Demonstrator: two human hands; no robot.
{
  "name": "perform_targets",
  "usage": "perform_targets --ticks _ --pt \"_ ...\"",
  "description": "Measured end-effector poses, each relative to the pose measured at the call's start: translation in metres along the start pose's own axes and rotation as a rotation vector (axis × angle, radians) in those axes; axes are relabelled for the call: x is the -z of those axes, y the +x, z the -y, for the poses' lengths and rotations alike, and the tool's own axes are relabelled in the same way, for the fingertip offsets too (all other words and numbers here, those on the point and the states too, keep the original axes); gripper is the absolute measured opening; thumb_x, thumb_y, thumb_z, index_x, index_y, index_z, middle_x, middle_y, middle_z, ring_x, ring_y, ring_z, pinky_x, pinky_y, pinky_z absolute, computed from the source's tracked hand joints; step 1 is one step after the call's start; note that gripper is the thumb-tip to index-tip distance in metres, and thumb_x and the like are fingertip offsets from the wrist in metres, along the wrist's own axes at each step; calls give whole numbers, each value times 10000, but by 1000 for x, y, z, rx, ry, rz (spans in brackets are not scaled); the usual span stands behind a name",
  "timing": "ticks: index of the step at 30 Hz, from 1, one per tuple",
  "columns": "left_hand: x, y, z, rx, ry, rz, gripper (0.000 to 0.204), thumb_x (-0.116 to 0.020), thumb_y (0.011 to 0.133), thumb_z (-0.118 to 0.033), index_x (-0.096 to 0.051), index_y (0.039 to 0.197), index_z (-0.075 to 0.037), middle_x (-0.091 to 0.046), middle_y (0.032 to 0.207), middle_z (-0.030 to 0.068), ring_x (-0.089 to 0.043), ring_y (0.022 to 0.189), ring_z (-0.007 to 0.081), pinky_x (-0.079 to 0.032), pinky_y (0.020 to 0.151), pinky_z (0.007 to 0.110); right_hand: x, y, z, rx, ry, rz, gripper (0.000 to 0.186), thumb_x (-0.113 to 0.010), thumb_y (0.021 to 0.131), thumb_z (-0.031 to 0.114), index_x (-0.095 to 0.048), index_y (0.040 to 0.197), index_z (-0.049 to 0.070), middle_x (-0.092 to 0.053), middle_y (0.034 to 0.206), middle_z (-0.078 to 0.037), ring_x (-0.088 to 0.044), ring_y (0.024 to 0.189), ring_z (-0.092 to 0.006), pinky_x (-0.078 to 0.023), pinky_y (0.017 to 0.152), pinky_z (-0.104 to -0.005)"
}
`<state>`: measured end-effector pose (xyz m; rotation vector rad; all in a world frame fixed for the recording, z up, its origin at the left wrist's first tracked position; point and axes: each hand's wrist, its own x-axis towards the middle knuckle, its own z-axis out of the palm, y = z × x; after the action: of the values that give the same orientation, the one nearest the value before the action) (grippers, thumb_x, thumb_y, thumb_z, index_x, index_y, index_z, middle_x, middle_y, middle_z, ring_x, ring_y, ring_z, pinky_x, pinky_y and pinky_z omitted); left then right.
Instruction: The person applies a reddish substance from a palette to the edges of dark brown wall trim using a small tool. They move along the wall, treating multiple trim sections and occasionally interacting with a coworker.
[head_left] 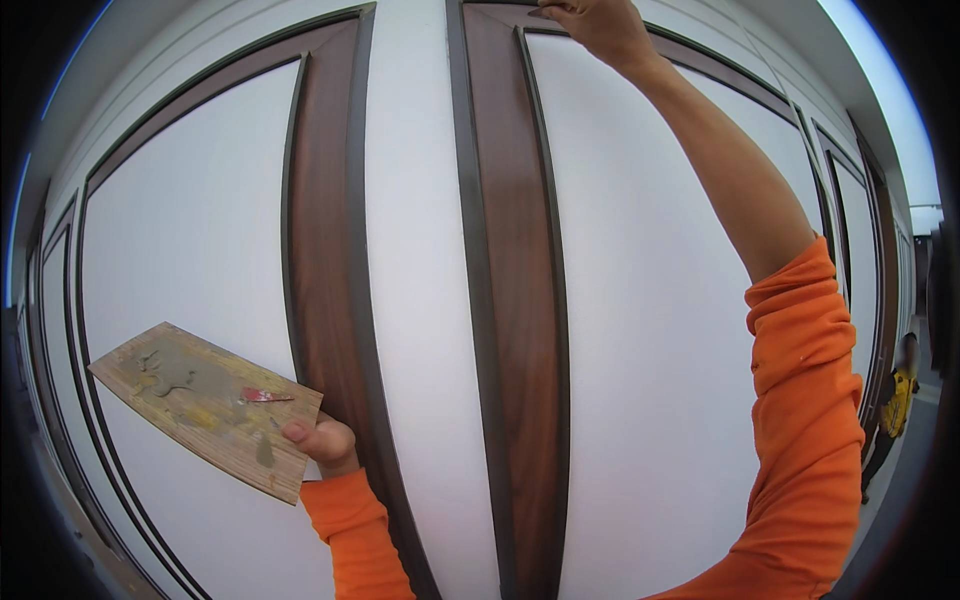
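My left hand (322,440) grips the near end of a flat wooden board (215,440) at lower left. The board carries smears of grey-green paste (175,372) and yellowish stains, with a small red flat piece (265,395) lying on it. My right hand (600,28) is raised to the top edge of the view, fingers closed by the upper corner of the right panel's dark brown wooden frame (515,180); it pinches a small dark item I cannot make out clearly. White panels (660,330) fill both frames, separated by a white strip (415,220).
More framed white panels (55,330) continue along the wall at both sides. At the far right a person (893,410) in yellow and dark clothing stands beside the wall, small in view. A thin pale line crosses the upper right panel.
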<state>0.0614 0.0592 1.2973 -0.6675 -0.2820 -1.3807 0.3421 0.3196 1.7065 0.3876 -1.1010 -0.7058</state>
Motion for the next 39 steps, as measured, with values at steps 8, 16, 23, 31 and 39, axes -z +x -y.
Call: perform_targets --ticks 8,16,23,31,39 --pt "10 -4 7 -45 72 55 794 -492 997 -451 -161 1553 9 -270 1552 221 -341 1433 299 -350 1163 422 -20 -23 -2 102 -186 -57 96 -720 891 177 -779 869 104 -746 873 -69 -712 850 -237 -584 744 -370" --pt "-2 -3 -6 -4 52 15 816 -518 979 -457 -166 1550 8 -273 1547 217 -341 1431 303 -344 1165 429 -9 -23 -14 118 -38 -99 108 -703 903 148 -774 872 72 -739 872 -90 -704 833 -264 -574 740 -369" --pt "3 0 -2 26 33 17 888 -562 942 -538 -174 1532 1 -285 1516 200 -316 1424 295 -304 1173 417 -8 10 -15 -128 26 128 180 -649 885 141 -768 913 7 -755 932 -169 -717 893 -321 -560 806 -440" --pt "-6 -2 -8 79 -12 4 906 -567 935 -533 -157 1535 8 -266 1529 204 -281 1447 299 -277 1190 424 13 33 4 -347 -33 257 184 -665 781 135 -773 861 9 -752 910 -209 -729 877 -341 -568 785 -440" --pt "-4 -1 -7 43 4 2 911 -571 935 -529 -132 1542 -11 -267 1517 199 -276 1452 306 -269 1197 426 -12 42 -15 -463 -234 283 214 -626 791 86 -751 895 -54 -722 951 -294 -718 930 -407 -566 825 -488"
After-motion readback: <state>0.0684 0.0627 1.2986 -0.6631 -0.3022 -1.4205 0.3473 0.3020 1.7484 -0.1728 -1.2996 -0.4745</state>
